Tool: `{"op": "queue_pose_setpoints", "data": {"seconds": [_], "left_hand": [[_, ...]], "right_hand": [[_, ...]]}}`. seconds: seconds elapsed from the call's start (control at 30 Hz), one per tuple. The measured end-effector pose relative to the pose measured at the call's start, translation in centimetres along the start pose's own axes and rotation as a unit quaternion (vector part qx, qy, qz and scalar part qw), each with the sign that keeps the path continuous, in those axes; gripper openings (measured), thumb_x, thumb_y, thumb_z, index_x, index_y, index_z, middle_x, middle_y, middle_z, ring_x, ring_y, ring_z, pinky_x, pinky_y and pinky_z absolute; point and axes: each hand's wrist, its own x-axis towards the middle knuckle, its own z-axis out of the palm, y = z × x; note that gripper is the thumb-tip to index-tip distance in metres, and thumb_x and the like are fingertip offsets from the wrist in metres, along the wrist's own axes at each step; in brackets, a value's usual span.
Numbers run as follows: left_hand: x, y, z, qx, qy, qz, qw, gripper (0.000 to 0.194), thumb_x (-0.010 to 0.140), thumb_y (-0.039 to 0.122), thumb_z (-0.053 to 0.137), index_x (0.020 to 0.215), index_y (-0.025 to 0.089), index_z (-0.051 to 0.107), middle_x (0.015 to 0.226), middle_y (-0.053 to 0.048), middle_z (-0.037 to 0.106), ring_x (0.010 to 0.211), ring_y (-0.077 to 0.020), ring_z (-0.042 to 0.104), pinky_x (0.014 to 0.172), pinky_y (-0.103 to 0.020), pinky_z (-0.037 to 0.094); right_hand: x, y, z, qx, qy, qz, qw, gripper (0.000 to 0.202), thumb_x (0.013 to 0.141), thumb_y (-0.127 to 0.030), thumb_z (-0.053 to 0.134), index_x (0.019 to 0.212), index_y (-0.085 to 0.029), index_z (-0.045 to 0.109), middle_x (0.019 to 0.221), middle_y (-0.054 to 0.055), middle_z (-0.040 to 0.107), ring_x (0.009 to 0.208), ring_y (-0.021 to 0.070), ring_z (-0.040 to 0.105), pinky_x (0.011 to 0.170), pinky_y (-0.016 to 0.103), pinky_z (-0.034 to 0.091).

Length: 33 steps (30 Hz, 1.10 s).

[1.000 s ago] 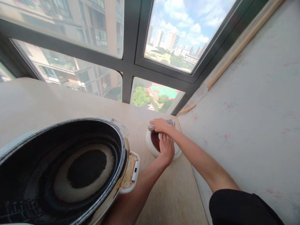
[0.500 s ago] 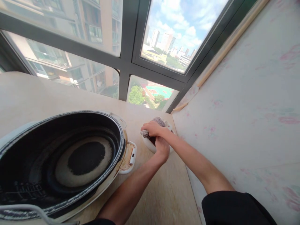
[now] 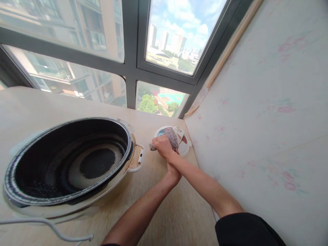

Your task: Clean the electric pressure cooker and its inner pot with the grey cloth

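A grey-brown cloth point(image 3: 171, 135) is bunched in my right hand point(image 3: 163, 145), with a loose end sticking out on the left of the fist. The cloth lies against a round white lid-like piece point(image 3: 185, 147) with a shiny, mirror-like face. My left hand point(image 3: 174, 171) is bent up under my right wrist at the near edge of this piece. Most of its fingers are hidden behind my right hand and forearm, so its grip does not show. My forearms cross just before the piece.
A rice cooker point(image 3: 137, 160) with a black inner pot point(image 3: 64, 160) stands open to the left. A grey cord point(image 3: 51, 225) lies at the front left. Windows point(image 3: 130, 71) rise behind the light wooden surface point(image 3: 153, 212), and a flowered wall point(image 3: 246, 119) borders the right.
The round piece now shows more of its shiny face, where its near white side showed before. My right hand with the cloth has shifted slightly. The view has turned somewhat to the right.
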Motion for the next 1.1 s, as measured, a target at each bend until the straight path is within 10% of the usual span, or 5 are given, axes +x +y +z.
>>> {"op": "queue_pose_setpoints", "data": {"seconds": [0.33, 0.53, 0.63, 0.8, 1.1], "left_hand": [[-6.2, 1.1, -0.4, 0.095, -0.042, 0.017, 0.994, 0.065, 0.088, 0.014, 0.048, 0.153, 0.021, 0.046, 0.153, -0.013, 0.052, 0.146, -0.0315, 0.040, 0.123, -0.052, 0.028], [-8.2, 2.0, -4.6, 0.113, -0.136, -0.019, 0.984, 0.042, 0.083, 0.027, 0.057, 0.119, 0.014, 0.074, 0.124, -0.023, 0.070, 0.118, -0.0390, 0.063, 0.097, -0.055, 0.049], [-6.5, 2.4, -7.9, 0.113, -0.129, -0.036, 0.985, 0.036, 0.090, 0.038, 0.051, 0.099, 0.016, 0.077, 0.098, -0.018, 0.076, 0.093, -0.0355, 0.071, 0.080, -0.048, 0.055], [-0.8, 2.6, -11.5, 0.125, -0.022, -0.034, 0.991, 0.037, 0.097, 0.035, 0.041, 0.120, 0.017, 0.064, 0.116, -0.016, 0.071, 0.109, -0.0287, 0.067, 0.088, -0.038, 0.052], [9.1, 2.2, -10.2, 0.192, -0.001, 0.038, 0.981, 0.079, 0.083, 0.043, 0.070, 0.150, 0.015, 0.040, 0.158, -0.022, 0.040, 0.152, -0.0397, 0.023, 0.120, -0.053, 0.021]], "right_hand": [[-5.5, 0.1, 0.5, 0.044, 0.029, 0.072, 0.996, 0.023, 0.099, -0.012, 0.047, 0.109, -0.018, 0.066, 0.106, 0.010, 0.072, 0.101, 0.0239, 0.062, 0.086, 0.033, 0.037], [-9.9, 1.5, 1.7, 0.070, 0.047, 0.216, 0.973, 0.037, 0.092, -0.004, 0.046, 0.122, -0.017, 0.064, 0.113, 0.012, 0.072, 0.104, 0.0247, 0.063, 0.087, 0.033, 0.037], [-11.8, 3.2, 2.4, 0.112, 0.049, 0.319, 0.940, 0.036, 0.091, -0.007, 0.047, 0.119, -0.020, 0.066, 0.113, 0.010, 0.073, 0.103, 0.0243, 0.065, 0.084, 0.031, 0.039], [-14.5, 5.1, 3.7, 0.223, 0.100, 0.448, 0.860, 0.031, 0.089, -0.019, 0.052, 0.116, -0.024, 0.067, 0.110, 0.008, 0.076, 0.096, 0.0243, 0.069, 0.075, 0.028, 0.043], [-16.0, 3.1, 6.8, 0.275, 0.161, 0.504, 0.803, 0.043, 0.087, -0.024, 0.059, 0.129, -0.023, 0.064, 0.121, 0.010, 0.074, 0.110, 0.0268, 0.069, 0.091, 0.033, 0.051]]}}
